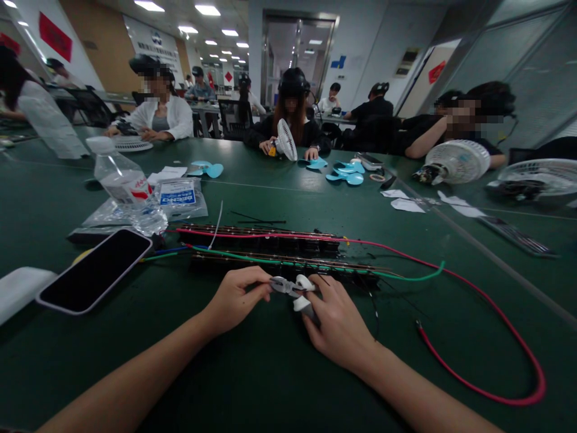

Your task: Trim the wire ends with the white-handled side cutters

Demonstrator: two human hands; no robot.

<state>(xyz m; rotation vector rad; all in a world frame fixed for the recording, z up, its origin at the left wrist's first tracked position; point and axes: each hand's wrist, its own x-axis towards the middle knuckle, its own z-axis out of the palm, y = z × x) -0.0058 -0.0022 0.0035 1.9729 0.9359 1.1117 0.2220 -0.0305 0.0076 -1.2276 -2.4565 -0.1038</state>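
Observation:
My right hand [339, 322] is wrapped round the white and grey handles of small pliers [283, 286], whose metal jaws point left. The fingertips of my left hand [237, 299] are pinched together at the tip of the jaws; what they hold, if anything, is too small to tell. Just beyond both hands lie two long black strips [288, 268] side by side, with metallic tops. A green wire [252, 259] runs along the nearer strip. Along the farther one goes a red wire [500, 319], which loops round on the right. A pale cable tie [217, 224] sticks up at the left.
A phone [97, 270], a plastic bottle [124, 186] and a plastic bag [180, 197] lie or stand at the left. Across the green table [270, 391] are people, white fan parts [457, 161] and blue fan blades [345, 173]. Black scraps lie behind the strips.

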